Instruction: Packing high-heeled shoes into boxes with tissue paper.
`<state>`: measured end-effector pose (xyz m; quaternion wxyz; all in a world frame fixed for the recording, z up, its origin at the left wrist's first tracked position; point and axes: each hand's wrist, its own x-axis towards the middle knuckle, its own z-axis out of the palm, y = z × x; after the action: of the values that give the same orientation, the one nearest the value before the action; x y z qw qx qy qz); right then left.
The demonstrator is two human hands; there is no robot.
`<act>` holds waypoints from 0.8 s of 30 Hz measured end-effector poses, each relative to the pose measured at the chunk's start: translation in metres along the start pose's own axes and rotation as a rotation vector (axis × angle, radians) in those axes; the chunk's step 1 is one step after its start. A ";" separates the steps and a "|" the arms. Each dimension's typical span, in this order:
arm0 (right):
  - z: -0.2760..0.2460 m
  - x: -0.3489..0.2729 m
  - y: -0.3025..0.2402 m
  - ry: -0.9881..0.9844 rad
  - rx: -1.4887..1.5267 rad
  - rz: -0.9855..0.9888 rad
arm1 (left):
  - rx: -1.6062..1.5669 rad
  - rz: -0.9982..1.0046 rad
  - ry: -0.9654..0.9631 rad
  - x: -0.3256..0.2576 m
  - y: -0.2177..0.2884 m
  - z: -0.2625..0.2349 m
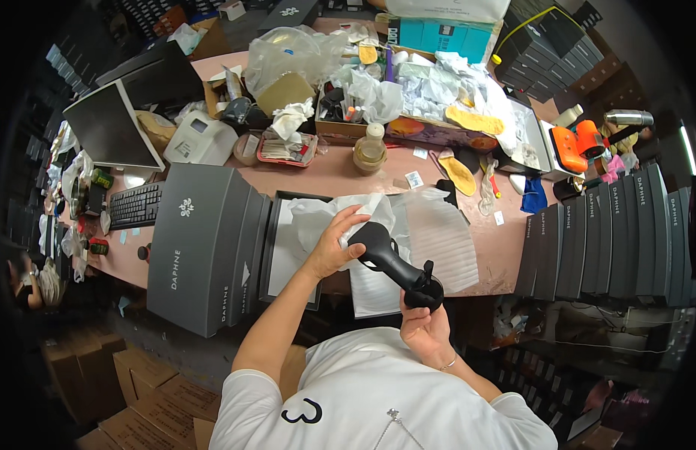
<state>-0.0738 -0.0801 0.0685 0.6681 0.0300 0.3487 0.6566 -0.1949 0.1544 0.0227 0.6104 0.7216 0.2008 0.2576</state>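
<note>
A black shoe (393, 264) with an ankle strap is held at a slant over the table's near edge, toe to the upper left. Around its toe end, the fingers and thumb of my left hand (334, 246) are closed, beside crumpled white tissue paper (306, 219). My right hand (425, 330) grips the heel end from below, partly hidden by the shoe. Behind the shoe lies a ribbed white wrapping sheet (444, 244). An open grey shoe box (271, 255) sits left of my left hand, some of the tissue lying over it.
Closed dark grey shoe boxes (201, 247) stand at the left, and a row of them (614, 232) at the right. At the back, a long carton (430, 133) overflows with paper and yellow insoles. A jar (370, 154), keyboard (135, 205) and monitor (111, 124) share the table.
</note>
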 end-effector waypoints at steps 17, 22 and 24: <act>0.003 0.008 -0.019 0.030 0.041 -0.011 | 0.483 -0.059 0.202 0.014 0.023 0.017; 0.009 0.010 -0.025 -0.036 -0.182 -0.054 | 0.296 -0.125 0.215 0.010 0.020 0.008; 0.013 0.011 -0.028 -0.064 -0.406 -0.082 | 0.166 -0.253 0.278 0.009 0.031 -0.004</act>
<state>-0.0442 -0.0684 0.0590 0.6974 -0.0986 0.1886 0.6843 -0.1912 0.1573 0.0545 0.5427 0.6961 0.3925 0.2586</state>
